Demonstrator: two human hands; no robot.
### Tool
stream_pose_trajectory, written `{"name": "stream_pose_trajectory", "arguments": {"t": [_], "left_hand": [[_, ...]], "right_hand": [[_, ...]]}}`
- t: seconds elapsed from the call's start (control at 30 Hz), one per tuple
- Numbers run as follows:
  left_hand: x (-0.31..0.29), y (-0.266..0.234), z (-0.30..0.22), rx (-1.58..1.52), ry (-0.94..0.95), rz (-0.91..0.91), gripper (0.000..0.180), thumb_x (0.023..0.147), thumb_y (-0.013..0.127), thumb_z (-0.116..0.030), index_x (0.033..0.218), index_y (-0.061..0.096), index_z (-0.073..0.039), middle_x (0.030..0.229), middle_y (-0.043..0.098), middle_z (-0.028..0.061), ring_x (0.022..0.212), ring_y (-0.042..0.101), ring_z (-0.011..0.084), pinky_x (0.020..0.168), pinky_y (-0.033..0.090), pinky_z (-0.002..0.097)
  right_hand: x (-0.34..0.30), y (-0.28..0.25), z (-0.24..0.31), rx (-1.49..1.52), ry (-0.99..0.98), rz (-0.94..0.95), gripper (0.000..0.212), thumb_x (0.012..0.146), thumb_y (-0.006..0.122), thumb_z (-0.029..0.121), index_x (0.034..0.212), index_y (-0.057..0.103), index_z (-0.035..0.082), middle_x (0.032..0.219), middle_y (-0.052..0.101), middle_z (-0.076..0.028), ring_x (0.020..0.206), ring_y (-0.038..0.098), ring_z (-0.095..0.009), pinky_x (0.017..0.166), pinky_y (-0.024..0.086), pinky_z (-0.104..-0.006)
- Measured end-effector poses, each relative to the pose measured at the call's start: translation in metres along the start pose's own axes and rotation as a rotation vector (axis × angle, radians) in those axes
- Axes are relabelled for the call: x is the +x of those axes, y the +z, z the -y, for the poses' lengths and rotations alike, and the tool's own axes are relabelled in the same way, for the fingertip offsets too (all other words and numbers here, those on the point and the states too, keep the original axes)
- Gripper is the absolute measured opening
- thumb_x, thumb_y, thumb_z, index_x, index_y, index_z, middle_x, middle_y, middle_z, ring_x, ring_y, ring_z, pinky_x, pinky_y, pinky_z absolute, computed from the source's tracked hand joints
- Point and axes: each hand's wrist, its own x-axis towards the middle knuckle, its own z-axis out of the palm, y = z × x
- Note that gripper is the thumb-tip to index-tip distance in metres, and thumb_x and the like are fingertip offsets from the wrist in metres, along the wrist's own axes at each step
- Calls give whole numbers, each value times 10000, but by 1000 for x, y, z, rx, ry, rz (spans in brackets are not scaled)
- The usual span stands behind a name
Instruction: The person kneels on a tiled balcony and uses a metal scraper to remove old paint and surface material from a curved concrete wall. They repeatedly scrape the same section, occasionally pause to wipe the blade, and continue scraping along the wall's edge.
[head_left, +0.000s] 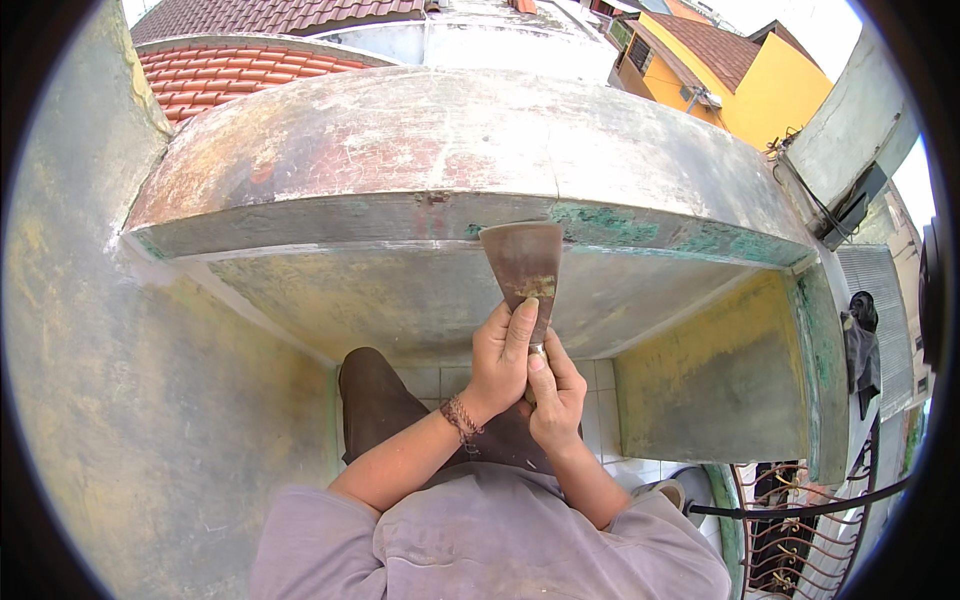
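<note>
Both my hands grip one paint scraper point(524, 265), a wide flared metal blade with a stained, rusty face. My left hand point(500, 355) wraps its neck, the thumb pressed flat along the lower blade. Just below and to the right, my right hand point(556, 392) closes round the handle, most of which the fingers hide. The blade's wide edge lies against the front face of a concrete ledge point(350, 222). Green paint patches point(610, 222) show on that face, right of the blade. A braided bracelet circles my left wrist.
Worn walls stand at the left point(170, 420) and right point(715, 380). Beyond the ledge are tiled roofs point(240, 75) and a yellow house point(780, 95). At the lower right are a curved metal railing point(800, 530) and a black hose or bar point(800, 510). A dark bag point(862, 350) hangs nearby.
</note>
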Motion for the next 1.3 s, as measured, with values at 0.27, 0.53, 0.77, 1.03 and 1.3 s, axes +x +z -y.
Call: {"name": "stream_pose_trajectory", "arguments": {"t": [0.27,0.53,0.77,1.03,1.3], "left_hand": [[-1,-2,3,-29,-8,13,339,1040,495,-331,912,604,-37,799,626,-9,697,528,43,620,442,230],[-1,-4,-1,-18,-27,13,335,1044,485,-330,915,606,-45,810,621,-10,709,524,43,626,444,233],[-3,-2,0,-4,12,1,351,1042,488,-338,917,611,-33,799,625,-5,701,539,49,630,448,228],[-3,1,-7,-41,-9,-10,364,1038,495,-360,920,627,-42,787,624,-9,689,535,46,619,442,226],[-1,0,-2,-69,-8,2,361,1040,493,-349,918,634,-40,803,624,-9,692,534,46,619,445,225]], "right_hand": [[1,3,2,0,-21,5,451,1028,487,136,1426,418,-62,682,516,58,498,381,-5,435,313,-189],[1,5,3,-30,-35,-3,449,1029,488,140,1429,423,-51,687,522,54,493,383,-6,433,316,-189],[-2,2,-2,-56,-39,-4,446,1033,480,154,1425,429,-53,675,517,53,490,386,-7,431,321,-187],[-3,2,4,-98,-58,-15,444,1030,482,153,1416,435,-62,671,519,50,482,386,-7,429,322,-185],[0,5,10,-32,-10,-24,448,1027,482,150,1411,432,-73,677,530,45,473,383,-6,417,310,-192]]}}
